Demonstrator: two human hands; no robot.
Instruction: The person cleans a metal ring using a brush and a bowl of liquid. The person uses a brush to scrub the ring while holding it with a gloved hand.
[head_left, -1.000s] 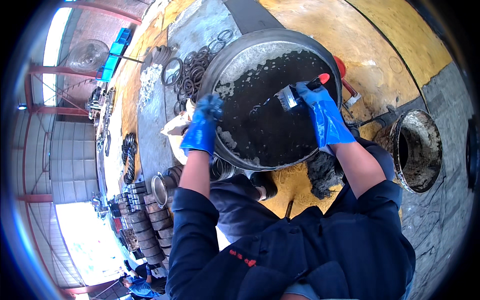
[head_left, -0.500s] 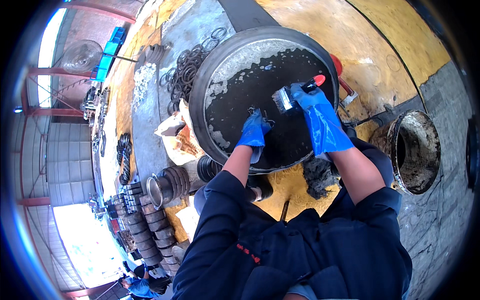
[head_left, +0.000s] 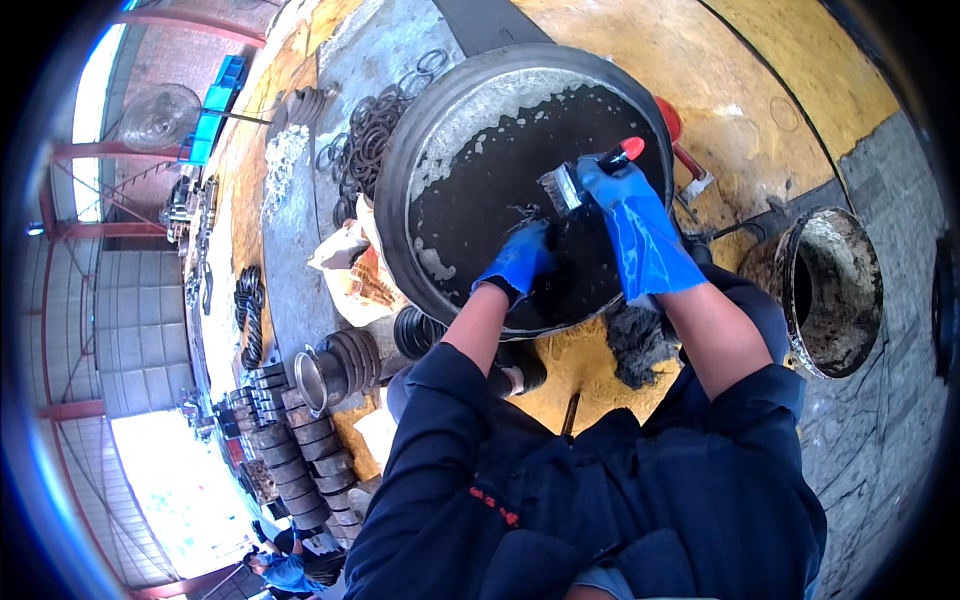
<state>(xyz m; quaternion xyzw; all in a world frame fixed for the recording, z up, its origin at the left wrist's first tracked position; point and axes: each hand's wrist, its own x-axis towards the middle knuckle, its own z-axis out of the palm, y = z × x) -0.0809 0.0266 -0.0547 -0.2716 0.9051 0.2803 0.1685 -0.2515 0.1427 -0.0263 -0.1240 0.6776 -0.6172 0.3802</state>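
Note:
Both my hands wear blue rubber gloves and are over a wide round pan (head_left: 397,195) that holds dark liquid, with a pale frothy patch on its far left. My right hand (head_left: 620,190) is closed round the handle of a paintbrush (head_left: 567,188). The handle's red end points up and right, and the bristles face left. Left of the brush, my left hand (head_left: 525,250) is low over the dark liquid with its fingers drawn in. Something small, dark and stringy shows at its fingertips; I cannot make out what it is.
Dark rings (head_left: 375,140) lie heaped left of the pan, beside a crumpled bag (head_left: 350,265). A crusted drum (head_left: 835,290) lies at right. A red round object (head_left: 668,120) sits behind the pan's right rim. Stacked metal cylinders (head_left: 285,460) and another person (head_left: 290,570) are at lower left.
My left hand has moved slightly right, toward the brush, and its fingers have turned. The brush has shifted a little upward with my right hand, which still grips it.

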